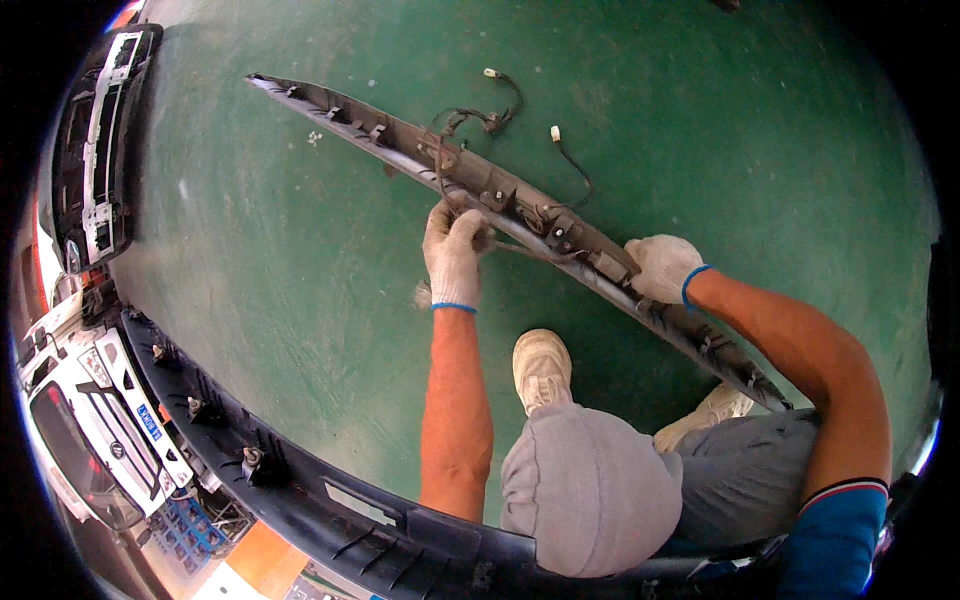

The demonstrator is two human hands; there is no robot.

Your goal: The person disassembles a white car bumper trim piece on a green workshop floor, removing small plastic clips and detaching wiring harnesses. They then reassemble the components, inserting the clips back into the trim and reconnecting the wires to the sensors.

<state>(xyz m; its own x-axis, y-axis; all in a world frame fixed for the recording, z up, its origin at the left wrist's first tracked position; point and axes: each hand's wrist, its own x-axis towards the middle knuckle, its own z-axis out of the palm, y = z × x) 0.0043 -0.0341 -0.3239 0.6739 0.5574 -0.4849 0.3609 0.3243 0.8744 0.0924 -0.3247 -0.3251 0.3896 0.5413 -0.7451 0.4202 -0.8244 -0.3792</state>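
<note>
A long, narrow car trim strip (520,192), grey-brown inside with a shiny edge, lies slantwise before me. Clips and small fittings line its inner side. A dark wiring harness (462,118) runs along the strip, its loose branches ending in pale connectors (556,133) beyond the far edge. My left hand (455,252), in a white knitted glove, is closed on the harness at the near edge; a length of cable stretches from its fingers back to the strip. My right hand (664,268), gloved too, grips the strip's far edge right of the middle; its fingertips are partly hidden.
A large dark curved bumper (300,470) arcs across the lower left, close to my left forearm. Another bumper-like part (98,145) stands at the upper left. A white vehicle (110,430) and a blue crate (185,535) are beyond. My shoes (542,365) rest on the green floor (300,250).
</note>
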